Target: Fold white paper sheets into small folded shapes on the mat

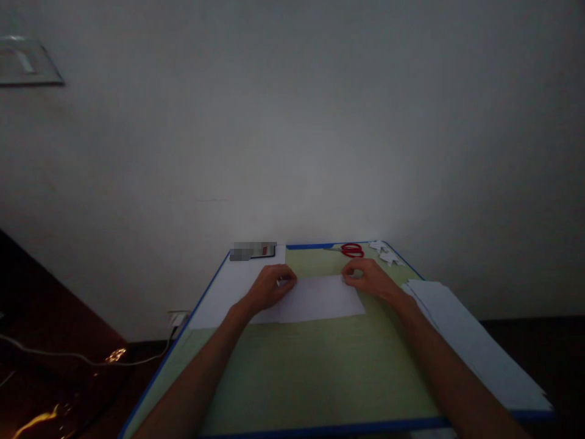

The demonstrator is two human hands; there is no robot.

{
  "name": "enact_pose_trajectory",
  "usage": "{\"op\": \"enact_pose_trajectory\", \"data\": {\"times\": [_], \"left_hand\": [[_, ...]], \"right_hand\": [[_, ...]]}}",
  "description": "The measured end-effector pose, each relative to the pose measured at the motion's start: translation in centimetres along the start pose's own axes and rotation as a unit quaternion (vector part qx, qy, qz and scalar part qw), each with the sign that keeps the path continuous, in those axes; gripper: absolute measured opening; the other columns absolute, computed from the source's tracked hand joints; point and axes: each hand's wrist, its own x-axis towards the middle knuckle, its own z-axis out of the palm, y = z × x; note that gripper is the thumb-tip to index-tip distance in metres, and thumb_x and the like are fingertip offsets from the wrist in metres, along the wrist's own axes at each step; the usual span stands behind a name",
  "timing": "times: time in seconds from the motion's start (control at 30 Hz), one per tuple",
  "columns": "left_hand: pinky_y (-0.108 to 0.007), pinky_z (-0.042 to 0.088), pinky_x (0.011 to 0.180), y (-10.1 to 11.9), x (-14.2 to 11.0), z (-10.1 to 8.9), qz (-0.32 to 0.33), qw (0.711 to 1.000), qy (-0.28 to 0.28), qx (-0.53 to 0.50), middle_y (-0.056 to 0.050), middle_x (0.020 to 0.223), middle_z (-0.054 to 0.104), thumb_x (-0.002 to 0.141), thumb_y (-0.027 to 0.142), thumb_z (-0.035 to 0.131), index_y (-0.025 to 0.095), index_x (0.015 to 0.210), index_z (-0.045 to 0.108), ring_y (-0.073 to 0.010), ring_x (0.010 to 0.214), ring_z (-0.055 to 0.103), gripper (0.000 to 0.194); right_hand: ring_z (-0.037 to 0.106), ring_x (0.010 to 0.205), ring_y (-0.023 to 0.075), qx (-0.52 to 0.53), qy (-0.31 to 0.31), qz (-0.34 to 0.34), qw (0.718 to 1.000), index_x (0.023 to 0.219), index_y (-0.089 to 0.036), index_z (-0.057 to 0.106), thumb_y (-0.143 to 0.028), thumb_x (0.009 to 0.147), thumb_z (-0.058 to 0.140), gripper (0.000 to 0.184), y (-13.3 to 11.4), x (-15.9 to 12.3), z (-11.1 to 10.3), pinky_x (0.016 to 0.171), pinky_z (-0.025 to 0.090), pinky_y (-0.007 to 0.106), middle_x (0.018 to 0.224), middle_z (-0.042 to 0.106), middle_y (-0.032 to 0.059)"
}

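Observation:
A white sheet of paper (320, 297) lies flat on a green mat (311, 366) with a blue border. My left hand (269, 286) pinches the sheet's far left corner with curled fingers. My right hand (368, 277) pinches the far right corner in the same way. Both forearms reach out across the mat toward the wall.
Red-handled scissors (351, 249) lie at the mat's far edge, beside small white paper scraps (384, 253). A larger white sheet (228, 292) lies under the left side, and a stack of white paper (470, 341) along the right. A dark object (256, 250) sits far left. A cable (91, 360) runs left.

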Motion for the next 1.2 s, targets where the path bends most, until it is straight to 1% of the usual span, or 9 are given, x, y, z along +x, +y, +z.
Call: {"op": "enact_pose_trajectory", "data": {"times": [0.13,0.23,0.37,0.5,0.73,0.83,0.97,1.03,1.2], "left_hand": [[-0.025,0.045,0.07,-0.1,0.0,-0.2,-0.016,1.0,0.013,0.007,-0.003,0.076,0.072,0.084,0.015,0.062,0.017,0.077,0.071,-0.0148,0.071,0.063,0.012],[-0.025,0.046,0.07,-0.2,0.1,-0.2,-0.052,0.998,0.038,-0.008,-0.004,0.076,0.073,0.084,0.017,0.062,0.016,0.077,0.071,-0.0153,0.072,0.064,0.012],[-0.026,0.048,0.069,-0.4,0.4,0.2,-0.12,0.988,0.058,-0.072,-0.006,0.079,0.075,0.086,0.027,0.063,0.015,0.08,0.073,-0.0166,0.072,0.065,0.016],[-0.028,0.051,0.069,-0.8,0.5,0.9,-0.178,0.968,0.038,-0.173,-0.007,0.083,0.075,0.082,0.035,0.067,0.015,0.081,0.073,-0.019,0.077,0.067,0.021],[-0.031,0.052,0.076,-0.1,0.1,1.1,-0.193,0.947,-0.09,-0.24,-0.007,0.086,0.076,0.076,0.037,0.075,0.015,0.084,0.077,-0.0194,0.081,0.067,0.023],[-0.031,0.051,0.075,0.2,0.2,1.2,-0.192,0.951,-0.089,-0.224,-0.007,0.083,0.076,0.075,0.033,0.074,0.015,0.08,0.077,-0.0194,0.079,0.067,0.019],[-0.03,0.052,0.072,-0.1,0.4,1.3,-0.197,0.954,-0.061,-0.216,-0.007,0.084,0.076,0.076,0.034,0.073,0.015,0.08,0.076,-0.0194,0.078,0.067,0.019],[-0.029,0.051,0.069,-0.4,0.3,1.3,-0.194,0.956,-0.059,-0.212,-0.008,0.085,0.076,0.076,0.036,0.074,0.015,0.082,0.076,-0.0194,0.078,0.067,0.022],[-0.026,0.048,0.065,0.2,0.2,1.2,-0.183,0.95,-0.115,-0.225,-0.006,0.08,0.075,0.079,0.038,0.073,0.015,0.083,0.077,-0.0169,0.072,0.065,0.024]], "right_hand": [[0.067,0.072,0.0222,0.01,0.033,0.049,0.998,0.075,-0.02,0.075,-0.026,0.075,0.065,0.011,1.5,-0.7,-1.4,0.074,0.05,0.035,0.076,0.075,0.0045],[0.067,0.073,0.0234,0.023,0.084,0.092,0.992,0.074,-0.02,0.074,-0.032,0.076,0.065,0.015,2.1,-0.7,-1.6,0.077,0.052,0.038,0.077,0.075,0.0061],[0.07,0.088,0.0238,0.09,0.117,0.127,0.981,0.104,-0.018,0.075,-0.05,0.089,0.055,0.041,1.9,0.0,-0.1,0.079,0.055,0.038,0.102,0.077,0.0101],[0.071,0.082,0.0238,0.138,0.113,0.156,0.972,0.117,-0.015,0.072,-0.056,0.085,0.061,0.053,1.5,0.6,1.4,0.07,0.055,0.036,0.098,0.077,0.011],[0.065,0.071,0.0208,0.16,0.072,0.143,0.974,0.089,-0.016,0.077,-0.055,0.083,0.065,0.041,0.9,0.7,1.4,0.065,0.05,0.033,0.079,0.074,0.0068],[0.065,0.071,0.0206,0.166,0.046,0.115,0.978,0.089,-0.017,0.077,-0.053,0.083,0.066,0.038,0.0,0.8,1.4,0.067,0.051,0.033,0.079,0.074,0.0059],[0.07,0.091,0.0245,0.159,-0.011,0.087,0.983,0.096,-0.019,0.078,-0.049,0.082,0.07,0.033,-0.8,0.5,1.5,0.086,0.053,0.04,0.1,0.078,0.0078],[0.071,0.094,0.0259,0.148,-0.041,0.081,0.985,0.093,-0.019,0.078,-0.046,0.082,0.071,0.029,-0.9,0.4,1.4,0.09,0.052,0.042,0.099,0.078,0.0078],[0.07,0.089,0.0248,0.143,-0.045,0.07,0.986,0.086,-0.019,0.077,-0.04,0.082,0.071,0.023,-0.9,0.4,1.0,0.088,0.052,0.04,0.09,0.078,0.0062]]}}
